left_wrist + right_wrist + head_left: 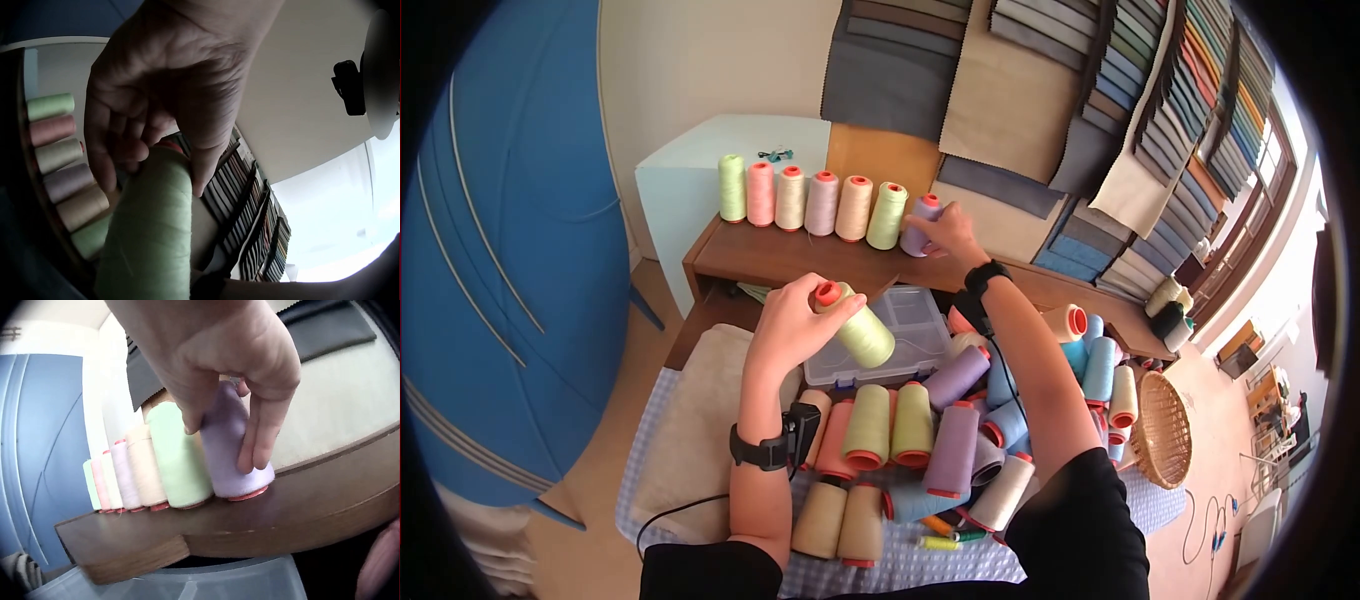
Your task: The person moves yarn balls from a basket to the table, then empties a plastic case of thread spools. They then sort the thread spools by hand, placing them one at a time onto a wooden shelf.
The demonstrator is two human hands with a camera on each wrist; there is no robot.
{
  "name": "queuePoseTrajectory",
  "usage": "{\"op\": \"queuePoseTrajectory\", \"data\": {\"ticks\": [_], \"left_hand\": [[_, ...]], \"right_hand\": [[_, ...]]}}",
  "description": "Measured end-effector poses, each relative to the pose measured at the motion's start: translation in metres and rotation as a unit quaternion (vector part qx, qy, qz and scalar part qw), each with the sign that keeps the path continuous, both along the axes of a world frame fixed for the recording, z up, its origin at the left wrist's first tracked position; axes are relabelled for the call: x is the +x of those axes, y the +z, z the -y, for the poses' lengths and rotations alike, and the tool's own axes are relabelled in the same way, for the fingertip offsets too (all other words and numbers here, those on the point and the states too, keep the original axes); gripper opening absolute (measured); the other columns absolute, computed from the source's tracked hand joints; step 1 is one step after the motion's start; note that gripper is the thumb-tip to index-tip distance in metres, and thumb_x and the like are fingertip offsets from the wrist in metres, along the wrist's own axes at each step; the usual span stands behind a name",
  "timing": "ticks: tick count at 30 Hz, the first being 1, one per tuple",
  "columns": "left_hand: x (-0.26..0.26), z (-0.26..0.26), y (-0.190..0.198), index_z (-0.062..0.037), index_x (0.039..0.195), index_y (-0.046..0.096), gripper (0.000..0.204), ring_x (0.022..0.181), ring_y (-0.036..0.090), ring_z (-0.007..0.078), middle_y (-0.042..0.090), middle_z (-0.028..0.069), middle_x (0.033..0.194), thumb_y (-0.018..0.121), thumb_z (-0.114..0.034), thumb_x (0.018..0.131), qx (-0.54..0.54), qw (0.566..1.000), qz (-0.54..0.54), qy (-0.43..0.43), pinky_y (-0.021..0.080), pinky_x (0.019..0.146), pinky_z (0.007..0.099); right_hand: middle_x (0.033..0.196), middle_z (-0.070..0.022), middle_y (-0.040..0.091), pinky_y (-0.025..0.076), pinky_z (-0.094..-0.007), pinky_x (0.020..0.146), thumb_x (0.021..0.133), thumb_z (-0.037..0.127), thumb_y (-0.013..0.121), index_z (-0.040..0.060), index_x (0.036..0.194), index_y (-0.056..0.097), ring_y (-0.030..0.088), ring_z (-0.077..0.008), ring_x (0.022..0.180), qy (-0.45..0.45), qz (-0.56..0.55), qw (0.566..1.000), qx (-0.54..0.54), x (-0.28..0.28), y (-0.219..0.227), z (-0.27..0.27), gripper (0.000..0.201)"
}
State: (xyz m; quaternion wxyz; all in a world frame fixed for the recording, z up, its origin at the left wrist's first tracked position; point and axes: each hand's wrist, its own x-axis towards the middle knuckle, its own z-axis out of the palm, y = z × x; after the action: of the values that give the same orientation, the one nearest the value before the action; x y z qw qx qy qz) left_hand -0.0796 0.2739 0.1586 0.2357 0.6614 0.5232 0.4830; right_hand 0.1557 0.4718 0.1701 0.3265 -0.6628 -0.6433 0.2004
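My left hand grips a pale green cone of thread by its narrow red top, tilted above the plastic box. In the left wrist view, thumb and fingers close round the top of that thread cone. At the right end of a row on the wooden shelf, my right hand holds a lilac cone of thread, its fingers wrapped round the upper part. The lilac cone stands upright, its red base at the shelf surface, close beside a light green cone.
The wooden shelf bears several pastel cones. Below it lies a clear divided box. Many thread cones, among them a purple cone, crowd the checked cloth. A wicker basket stands at right; fabric swatches hang behind.
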Motion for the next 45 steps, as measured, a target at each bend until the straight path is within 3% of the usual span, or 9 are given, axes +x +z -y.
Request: {"op": "queuePoseTrajectory", "data": {"ticks": [5,9,17,25,32,36,39,42,45], "left_hand": [[0.001,0.0,0.0,0.0025,0.079,0.06,0.044,0.062,0.059,0.0246,0.062,0.0155,0.069,0.07,-0.04,0.075,0.003,1.0,0.008,0.005,0.046,0.062,0.0335],[0.005,-0.002,0.0,0.0028,0.081,0.06,0.043,0.064,0.061,0.0242,0.062,0.0156,0.07,0.071,-0.039,0.075,-0.002,0.999,0.036,-0.002,0.047,0.062,0.0325],[0.022,-0.005,-0.012,0.0014,0.112,0.055,0.053,0.07,0.063,0.0197,0.066,0.0131,0.081,0.072,-0.034,0.077,-0.019,0.993,0.088,-0.075,0.05,0.068,0.0305],[0.016,-0.006,-0.012,0.0013,0.117,0.053,0.054,0.074,0.064,0.0226,0.066,0.014,0.084,0.069,-0.034,0.08,-0.031,0.993,0.054,-0.105,0.05,0.071,0.0335],[0.015,-0.009,-0.015,0.0014,0.12,0.049,0.049,0.069,0.064,0.0132,0.065,0.013,0.089,0.066,-0.027,0.084,-0.043,0.99,0.04,-0.127,0.049,0.062,0.0254],[0.016,-0.01,-0.02,0.0007,0.116,0.054,0.051,0.073,0.065,0.0226,0.066,0.0162,0.086,0.069,-0.032,0.08,-0.034,0.99,0.051,-0.129,0.051,0.068,0.0329],[0.016,-0.008,-0.016,0.0007,0.115,0.055,0.05,0.073,0.065,0.0219,0.066,0.0163,0.087,0.069,-0.032,0.08,-0.053,0.991,0.043,-0.118,0.051,0.067,0.0326],[0.018,-0.009,-0.014,0.0007,0.115,0.055,0.05,0.072,0.065,0.0217,0.066,0.0162,0.087,0.069,-0.031,0.08,-0.047,0.99,0.033,-0.128,0.051,0.067,0.0319],[0.021,-0.004,-0.013,0.0007,0.116,0.054,0.049,0.071,0.065,0.0192,0.066,0.0154,0.087,0.068,-0.031,0.081,-0.064,0.987,0.02,-0.143,0.05,0.065,0.03]], "right_hand": [[0.071,-0.0148,0.065,0.054,-0.0292,0.049,0.066,0.047,0.075,-0.0109,0.094,0.055,0.065,-0.0185,0.055,0.048,-0.027,0.993,-0.103,0.013,0.009,0.011,0.068],[0.087,-0.0147,0.067,0.052,-0.0387,0.072,0.065,0.051,0.071,0.0001,0.098,0.061,0.066,-0.028,0.078,0.392,0.127,0.911,0.027,-0.023,0.036,0.106,0.061],[0.088,-0.0163,0.066,0.051,-0.0383,0.076,0.065,0.047,0.072,0.0054,0.11,0.056,0.064,-0.0307,0.086,0.187,0.281,0.941,-0.016,-0.015,0.038,0.117,0.064],[0.092,-0.0169,0.065,0.056,-0.0333,0.056,0.064,0.039,0.078,-0.0012,0.103,0.054,0.068,-0.0224,0.071,-0.047,0.029,0.998,-0.026,0.042,-0.011,0.014,0.061],[0.086,-0.0142,0.064,0.053,-0.0313,0.046,0.068,0.032,0.076,-0.0026,0.101,0.053,0.066,-0.0204,0.061,0.001,-0.083,0.997,0.0,0.055,-0.028,-0.002,0.053],[0.098,-0.0144,0.062,0.053,-0.0336,0.069,0.076,0.029,0.07,-0.0012,0.129,0.042,0.064,-0.0243,0.085,0.05,0.069,0.993,-0.08,0.076,0.015,0.05,0.068],[0.103,-0.0167,0.062,0.05,-0.0357,0.08,0.071,0.031,0.07,0.0017,0.12,0.053,0.061,-0.03,0.093,0.213,0.457,0.838,0.209,0.118,0.022,0.074,0.059],[0.106,-0.0159,0.06,0.045,-0.0367,0.088,0.065,0.029,0.069,0.0047,0.102,0.061,0.054,-0.036,0.104,0.279,0.429,0.859,-0.016,0.157,-0.002,0.057,0.045],[0.105,-0.0149,0.061,0.047,-0.0383,0.084,0.063,0.028,0.069,0.0049,0.099,0.063,0.056,-0.0334,0.102,0.269,0.356,0.891,0.088,0.118,0.004,0.122,0.043]]}}
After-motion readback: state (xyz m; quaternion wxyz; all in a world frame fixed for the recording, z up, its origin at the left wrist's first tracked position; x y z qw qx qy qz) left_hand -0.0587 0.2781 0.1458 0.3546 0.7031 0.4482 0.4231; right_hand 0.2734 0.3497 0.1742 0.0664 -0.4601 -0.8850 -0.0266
